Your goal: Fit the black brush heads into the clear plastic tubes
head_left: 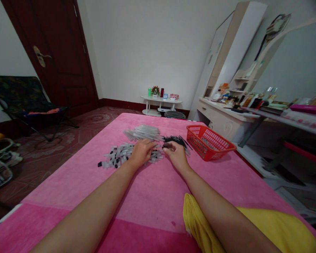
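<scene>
Any lettering on the bottles crowding the dresser (pixel 222 117) at the far right is showing too small to read. The left hand (pixel 142 151) is lying palm down, fingers curled over a pile of grey tubes (pixel 116 156) with black ends; I cannot tell whether it is gripping one. The right hand (pixel 175 152) is pinching a small dark piece (pixel 166 144), blurred, just beside the black heap (pixel 177 140). A neater tube stack (pixel 143 133) is lying farther off. A red basket (pixel 208 142) is sitting right of them on the pink bed (pixel 147 196). A yellow cloth (pixel 279 225) is being cut off at the near edge.
</scene>
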Demonstrator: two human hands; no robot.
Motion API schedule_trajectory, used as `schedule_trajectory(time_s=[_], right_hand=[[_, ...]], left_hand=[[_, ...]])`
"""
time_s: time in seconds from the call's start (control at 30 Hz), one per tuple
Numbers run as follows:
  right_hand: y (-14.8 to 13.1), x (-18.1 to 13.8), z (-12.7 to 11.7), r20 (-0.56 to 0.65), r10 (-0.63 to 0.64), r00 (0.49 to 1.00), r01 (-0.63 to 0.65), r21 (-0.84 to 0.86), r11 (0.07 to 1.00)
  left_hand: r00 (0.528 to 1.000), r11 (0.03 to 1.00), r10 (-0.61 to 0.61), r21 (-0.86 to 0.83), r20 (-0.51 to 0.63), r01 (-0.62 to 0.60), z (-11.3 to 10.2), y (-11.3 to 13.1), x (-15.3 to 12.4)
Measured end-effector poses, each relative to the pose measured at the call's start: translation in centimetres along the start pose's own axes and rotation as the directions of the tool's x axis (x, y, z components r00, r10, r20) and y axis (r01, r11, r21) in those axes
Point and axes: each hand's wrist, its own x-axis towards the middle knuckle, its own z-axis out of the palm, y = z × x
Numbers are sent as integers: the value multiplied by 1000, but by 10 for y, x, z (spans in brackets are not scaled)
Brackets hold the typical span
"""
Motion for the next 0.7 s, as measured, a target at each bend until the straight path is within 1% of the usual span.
schedule_trajectory(time_s=[0.2, 0.33, 0.7], right_hand=[[-7, -2, 0, -23, -14, 1000, 12, -62, 998], [-8, -2, 0, -18, -15, 1000, 14, -55, 998], [-7, -2, 0, -22, -40, 999, 37, -100, 994]], left_hand=[[1000, 1000, 6, 23, 30, -7, -1, 3, 0], [999, 1000, 19, 24, 39, -20, -1, 3, 0], [999, 998, 20, 57, 44, -23, 2, -1, -2]])
